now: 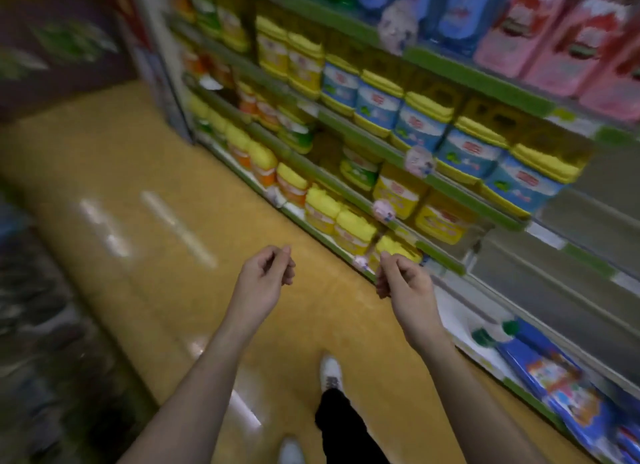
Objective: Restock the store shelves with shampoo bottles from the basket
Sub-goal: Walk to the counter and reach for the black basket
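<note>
Currently your left hand (266, 273) and right hand (401, 283) are loosely curled and empty, the basket is out of view, and the bottles (355, 228) on the shelves (460, 195) look stiff, smooth and probably weighty, so wrap each one's body, not its cap.

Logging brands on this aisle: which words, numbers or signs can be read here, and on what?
No text is legible; the frame is motion-blurred.
yellow bottles: red label marks, blurred.
blue-labelled bottles: red marks, blurred.
pink packs: print blurred.
shelf-edge tags: too small.
</note>
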